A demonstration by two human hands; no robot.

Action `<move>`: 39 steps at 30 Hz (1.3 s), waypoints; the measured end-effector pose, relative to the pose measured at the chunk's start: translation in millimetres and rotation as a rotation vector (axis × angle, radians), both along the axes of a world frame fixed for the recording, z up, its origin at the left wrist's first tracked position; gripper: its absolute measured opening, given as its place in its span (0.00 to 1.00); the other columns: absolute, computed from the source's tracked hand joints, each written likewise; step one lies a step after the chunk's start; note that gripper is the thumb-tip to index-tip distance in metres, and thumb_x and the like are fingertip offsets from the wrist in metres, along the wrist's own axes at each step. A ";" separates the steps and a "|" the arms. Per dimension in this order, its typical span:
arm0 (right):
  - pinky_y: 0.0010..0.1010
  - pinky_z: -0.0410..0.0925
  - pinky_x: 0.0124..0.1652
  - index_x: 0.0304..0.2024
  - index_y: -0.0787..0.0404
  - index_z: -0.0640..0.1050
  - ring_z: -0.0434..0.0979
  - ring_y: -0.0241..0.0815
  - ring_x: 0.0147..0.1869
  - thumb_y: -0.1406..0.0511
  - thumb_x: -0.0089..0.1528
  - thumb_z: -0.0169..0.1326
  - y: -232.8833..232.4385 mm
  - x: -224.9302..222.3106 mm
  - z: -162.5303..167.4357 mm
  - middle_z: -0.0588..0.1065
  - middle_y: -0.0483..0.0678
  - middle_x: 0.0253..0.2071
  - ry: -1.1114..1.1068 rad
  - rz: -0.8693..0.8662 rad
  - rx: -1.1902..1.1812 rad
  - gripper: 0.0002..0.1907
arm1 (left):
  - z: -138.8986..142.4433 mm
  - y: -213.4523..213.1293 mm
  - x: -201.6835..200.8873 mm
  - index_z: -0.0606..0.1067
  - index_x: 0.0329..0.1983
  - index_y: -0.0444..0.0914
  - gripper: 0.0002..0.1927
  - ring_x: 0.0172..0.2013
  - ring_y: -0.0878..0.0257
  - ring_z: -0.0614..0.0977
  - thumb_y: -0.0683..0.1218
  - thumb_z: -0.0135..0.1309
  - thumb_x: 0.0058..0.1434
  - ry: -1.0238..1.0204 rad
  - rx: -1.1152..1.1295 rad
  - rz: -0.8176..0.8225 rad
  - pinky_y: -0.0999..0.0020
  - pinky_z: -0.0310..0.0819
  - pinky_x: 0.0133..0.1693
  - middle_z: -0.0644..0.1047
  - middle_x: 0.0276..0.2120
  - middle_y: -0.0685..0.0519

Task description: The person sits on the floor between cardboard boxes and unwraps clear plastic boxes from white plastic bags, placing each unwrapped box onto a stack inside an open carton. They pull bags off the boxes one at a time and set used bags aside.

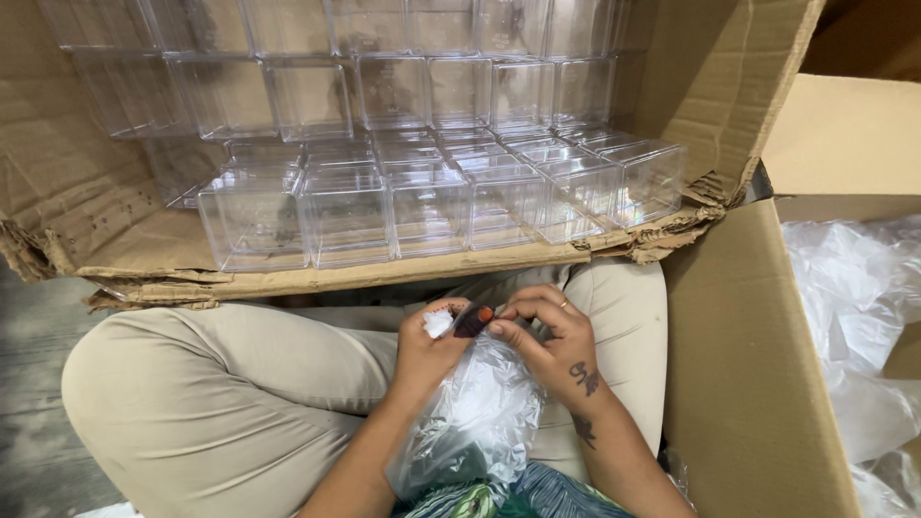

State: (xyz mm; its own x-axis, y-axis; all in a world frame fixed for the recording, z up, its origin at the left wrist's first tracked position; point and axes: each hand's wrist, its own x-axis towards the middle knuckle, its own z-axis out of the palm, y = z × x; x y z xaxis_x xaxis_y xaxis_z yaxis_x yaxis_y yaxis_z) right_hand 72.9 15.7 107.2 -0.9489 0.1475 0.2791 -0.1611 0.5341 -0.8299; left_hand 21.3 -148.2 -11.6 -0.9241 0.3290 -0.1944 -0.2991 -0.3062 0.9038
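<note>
Left hand: the left hand (429, 347) is closed around the neck of a clear plastic bag (472, 417) and also pinches a small white piece (438, 323) at its fingertips.
Right hand: the right hand (549, 336) is curled, and its thumb and fingers grip a small dark item (473, 321) with an orange-red tip; a ring is on one finger.
Dark item: it sits between the two hands, just above the top of the bag, touching the fingers of both.
Bag: it hangs down from the hands to the near edge, over the lap; it is crumpled, and what is inside I cannot tell.
Lap: the person sits cross-legged in beige trousers (221, 384), with the hands over the middle of the lap.
Carton: a big open carton (86, 206) lies on its side just beyond the knees, its torn lower flap close to the hands.
Clear boxes: many clear boxes (432, 206) are stacked in rows inside the carton; the near row stands at the flap edge.
Right side: a second cardboard box (748, 384) stands just beside the right knee, with crumpled white plastic (854, 297) inside it.
</note>
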 end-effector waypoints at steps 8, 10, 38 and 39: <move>0.26 0.69 0.46 0.38 0.65 0.76 0.75 0.38 0.45 0.67 0.65 0.58 2.8 -1.9 -3.9 0.75 0.47 0.42 -0.024 -0.016 -0.092 0.06 | -2.4 3.3 2.2 0.81 0.44 0.31 0.13 0.38 0.71 0.81 0.33 0.64 0.55 0.018 -0.025 0.008 0.76 0.78 0.41 0.83 0.38 0.54; 0.26 0.68 0.46 0.38 0.66 0.74 0.74 0.38 0.45 0.67 0.66 0.56 2.3 -2.8 -3.1 0.74 0.47 0.42 -0.024 -0.037 -0.116 0.06 | 5.2 1.9 1.2 0.80 0.43 0.31 0.12 0.38 0.71 0.80 0.33 0.64 0.55 0.013 0.002 -0.016 0.76 0.77 0.41 0.81 0.38 0.56; 0.34 0.69 0.42 0.62 0.62 0.71 0.72 0.51 0.42 0.70 0.56 0.59 -12.6 -116.0 48.3 0.72 0.53 0.42 0.020 -0.029 0.387 0.30 | 42.9 16.4 -36.3 0.76 0.45 0.38 0.17 0.33 0.59 0.81 0.55 0.48 0.65 -0.800 0.543 0.103 0.60 0.79 0.37 0.79 0.33 0.52; 0.37 0.70 0.43 0.61 0.64 0.71 0.71 0.55 0.46 0.68 0.55 0.60 -23.6 -130.5 54.7 0.73 0.56 0.48 0.155 -0.010 0.589 0.30 | 40.7 19.9 -40.1 0.76 0.47 0.39 0.17 0.33 0.60 0.81 0.56 0.49 0.69 -0.728 0.567 0.096 0.61 0.77 0.37 0.78 0.33 0.53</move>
